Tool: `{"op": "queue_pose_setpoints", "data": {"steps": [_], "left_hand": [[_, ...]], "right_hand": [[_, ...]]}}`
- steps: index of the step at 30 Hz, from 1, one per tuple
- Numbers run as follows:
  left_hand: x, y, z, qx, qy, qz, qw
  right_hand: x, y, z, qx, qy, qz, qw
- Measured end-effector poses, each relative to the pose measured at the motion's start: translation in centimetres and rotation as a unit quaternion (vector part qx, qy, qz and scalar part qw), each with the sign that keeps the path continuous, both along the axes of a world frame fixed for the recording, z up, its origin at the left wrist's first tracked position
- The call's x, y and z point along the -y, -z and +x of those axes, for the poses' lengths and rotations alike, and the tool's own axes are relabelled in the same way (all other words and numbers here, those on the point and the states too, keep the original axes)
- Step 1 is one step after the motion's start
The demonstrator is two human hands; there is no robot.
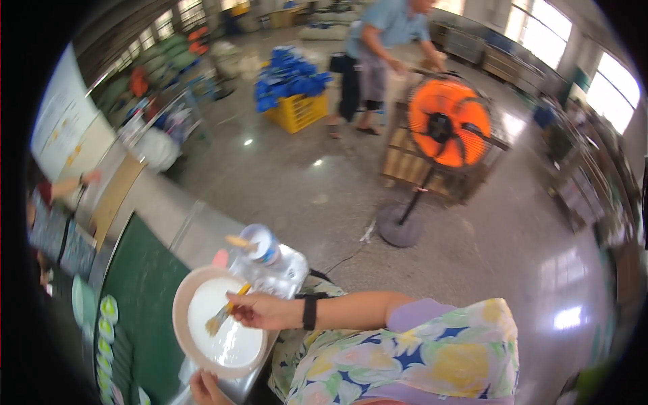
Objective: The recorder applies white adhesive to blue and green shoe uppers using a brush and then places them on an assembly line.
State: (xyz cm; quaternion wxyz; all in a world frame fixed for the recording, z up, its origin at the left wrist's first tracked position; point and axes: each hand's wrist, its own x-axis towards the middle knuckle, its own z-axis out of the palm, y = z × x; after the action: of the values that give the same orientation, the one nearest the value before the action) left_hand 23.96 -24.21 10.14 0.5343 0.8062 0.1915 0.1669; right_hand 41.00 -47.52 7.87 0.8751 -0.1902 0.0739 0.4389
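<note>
Above a pale pink basin (181, 317) of white liquid (233, 347), my right hand (260, 312) pinches a paintbrush (219, 318). Its yellow handle sticks up past the fingers and its tan bristles point down over the liquid. My left hand (208, 389) is at the basin's near rim with fingers curled against it, partly cut off by the lower edge. Beside the basin, a blue-and-white tub (268, 251) has a wooden handle (239, 241) leaning out of it. Both stand on a shiny metal surface (291, 266).
A green work surface (145, 283) lies left, with a row of green-and-white pieces (106, 331). Another person (64, 229) is beyond it. An orange stand fan (449, 125), a yellow crate (297, 111) heaped with blue cloth, and a person (388, 40) bending over wooden crates (412, 155) are farther off.
</note>
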Motion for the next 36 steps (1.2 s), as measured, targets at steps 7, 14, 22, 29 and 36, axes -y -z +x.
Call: {"op": "queue_pose_setpoints", "data": {"steps": [7,14,22,29,36], "left_hand": [[2.2,-1.3,-1.4,0.051,-0.082,-0.005,0.995],[2.2,-5.2,0.9,0.022,-0.053,0.012,0.998],[2.2,-5.1,2.9,0.114,-0.032,0.02,0.993],[2.3,-5.4,1.8,0.118,-0.03,0.097,0.988],[2.4,-5.8,0.9,0.093,-0.022,0.099,0.99]], "right_hand": [[-4.0,-0.8,1.2,0.007,-0.081,0.022,0.996],[-5.9,0.1,2.5,-0.015,-0.077,0.026,0.997],[-4.9,-1.0,1.7,-0.015,-0.112,0.013,0.993],[-5.9,-1.9,0.2,0.036,-0.117,-0.028,0.992],[-6.3,-1.4,-0.8,0.061,-0.135,-0.02,0.989]]}}
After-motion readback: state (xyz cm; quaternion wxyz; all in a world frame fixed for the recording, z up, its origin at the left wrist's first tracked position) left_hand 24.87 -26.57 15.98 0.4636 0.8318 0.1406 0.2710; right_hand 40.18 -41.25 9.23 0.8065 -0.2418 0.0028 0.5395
